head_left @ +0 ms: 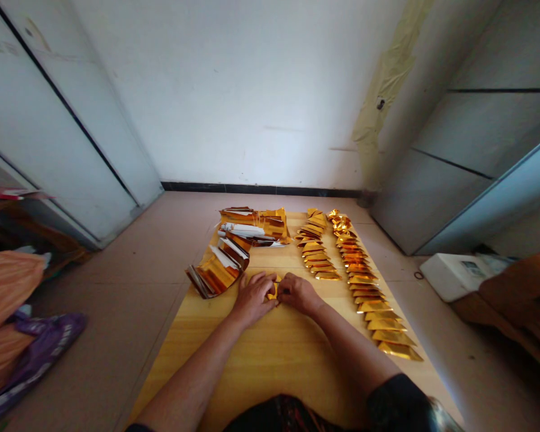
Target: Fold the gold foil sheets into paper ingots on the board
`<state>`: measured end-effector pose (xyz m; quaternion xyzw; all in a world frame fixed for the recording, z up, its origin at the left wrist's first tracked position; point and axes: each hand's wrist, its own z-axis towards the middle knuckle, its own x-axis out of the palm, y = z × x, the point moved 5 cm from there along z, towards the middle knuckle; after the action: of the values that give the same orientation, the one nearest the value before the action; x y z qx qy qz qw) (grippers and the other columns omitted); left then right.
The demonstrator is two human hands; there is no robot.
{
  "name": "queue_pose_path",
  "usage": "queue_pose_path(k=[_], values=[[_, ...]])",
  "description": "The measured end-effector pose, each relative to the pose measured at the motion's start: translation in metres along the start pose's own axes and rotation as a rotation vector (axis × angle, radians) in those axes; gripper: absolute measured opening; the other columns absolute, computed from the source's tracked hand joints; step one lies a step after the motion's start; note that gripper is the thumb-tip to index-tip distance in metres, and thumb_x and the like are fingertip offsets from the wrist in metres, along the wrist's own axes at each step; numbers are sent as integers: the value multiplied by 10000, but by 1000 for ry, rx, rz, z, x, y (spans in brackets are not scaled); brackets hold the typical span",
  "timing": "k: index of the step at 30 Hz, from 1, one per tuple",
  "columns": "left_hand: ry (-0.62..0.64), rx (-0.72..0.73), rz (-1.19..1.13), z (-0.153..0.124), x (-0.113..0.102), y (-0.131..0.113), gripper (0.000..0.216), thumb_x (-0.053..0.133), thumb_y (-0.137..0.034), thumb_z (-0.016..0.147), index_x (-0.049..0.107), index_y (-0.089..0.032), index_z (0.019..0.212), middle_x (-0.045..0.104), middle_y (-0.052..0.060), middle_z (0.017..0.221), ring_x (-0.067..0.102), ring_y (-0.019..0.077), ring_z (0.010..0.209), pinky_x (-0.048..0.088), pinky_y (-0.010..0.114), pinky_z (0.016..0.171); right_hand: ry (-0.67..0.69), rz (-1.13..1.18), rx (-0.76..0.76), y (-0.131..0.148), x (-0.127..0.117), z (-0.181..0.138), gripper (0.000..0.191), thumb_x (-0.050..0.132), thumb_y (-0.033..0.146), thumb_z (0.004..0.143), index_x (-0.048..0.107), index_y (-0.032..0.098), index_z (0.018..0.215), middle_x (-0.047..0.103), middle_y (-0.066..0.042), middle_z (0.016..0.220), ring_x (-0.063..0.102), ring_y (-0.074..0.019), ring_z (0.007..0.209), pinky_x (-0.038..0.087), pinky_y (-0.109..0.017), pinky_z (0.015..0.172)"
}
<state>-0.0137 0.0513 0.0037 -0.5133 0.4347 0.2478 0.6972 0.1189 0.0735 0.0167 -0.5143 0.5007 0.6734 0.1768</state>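
Observation:
My left hand and my right hand meet at the middle of a wooden table. Both press with curled fingers on a small piece of gold foil paper, which shows only as a sliver between them. A curved stack of unfolded gold sheets lies just beyond my left hand. Two rows of folded gold pieces run away from my right hand: a short row and a long row along the table's right side.
More gold sheets are piled at the table's far end. Orange and purple bags lie on the floor at left. A white box sits on the floor at right. White walls and doors surround the space.

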Motion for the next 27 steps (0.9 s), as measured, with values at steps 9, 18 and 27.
queue_pose_path(k=[9,18,27], values=[[-48,-67,-5,2,3,-2,159,665,-263,695,546,-240,797,577,-19,1288,415,252,1269,143,560,1076,-65,17,113,-2,-1,1,66,606,178,758,668,192,777,614,-6,824,551,-111,712,358,-189,619],[-61,-74,-10,3,1,-3,145,662,-263,690,547,-240,776,598,-12,1263,432,248,1251,157,545,1078,-271,244,-22,-16,2,-6,136,575,37,713,625,161,733,552,6,752,537,-105,728,399,-191,678],[-60,-71,-3,2,-1,-4,150,652,-248,678,548,-243,786,585,-26,1279,436,254,1246,170,548,1071,-205,263,-9,-12,3,-10,179,630,39,641,615,165,767,521,13,792,509,-104,703,405,-200,657]])
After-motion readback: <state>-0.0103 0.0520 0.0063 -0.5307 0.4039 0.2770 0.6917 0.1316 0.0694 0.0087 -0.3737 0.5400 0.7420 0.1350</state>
